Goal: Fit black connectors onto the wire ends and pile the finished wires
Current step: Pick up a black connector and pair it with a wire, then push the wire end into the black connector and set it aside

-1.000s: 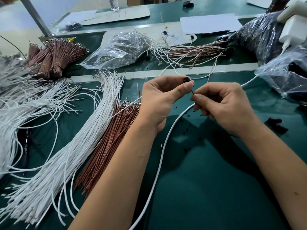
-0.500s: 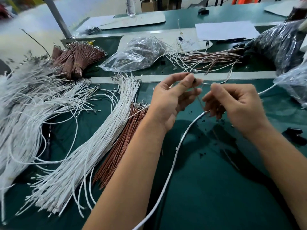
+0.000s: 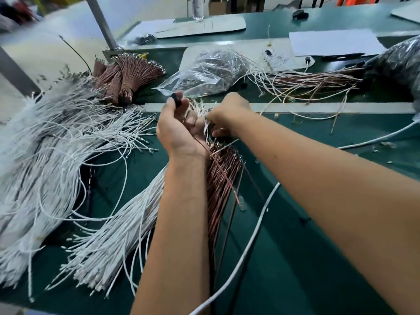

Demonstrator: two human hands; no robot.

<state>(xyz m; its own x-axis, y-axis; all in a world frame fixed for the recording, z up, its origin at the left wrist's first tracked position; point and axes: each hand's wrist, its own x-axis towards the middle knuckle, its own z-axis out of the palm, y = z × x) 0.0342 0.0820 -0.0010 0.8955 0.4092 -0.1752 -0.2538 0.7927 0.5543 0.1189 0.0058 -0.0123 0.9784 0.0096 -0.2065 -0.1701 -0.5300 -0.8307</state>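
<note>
Our left hand (image 3: 179, 130) pinches a black connector (image 3: 176, 100) up high with a brown wire (image 3: 218, 169) hanging, so our right hand (image 3: 227, 117) can pick a white wire (image 3: 205, 127) to add.

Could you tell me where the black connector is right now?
In the head view, upper centre: the left hand pinches the black connector just before the clear bag.

Bright even overhead light, soft shadows, motion blur at left, wide-angle bending at edges

Left hand (image 3: 179, 128) pinching black connector (image 3: 176, 99), right hand (image 3: 227, 117) picking white wire (image 3: 206, 127)
</note>
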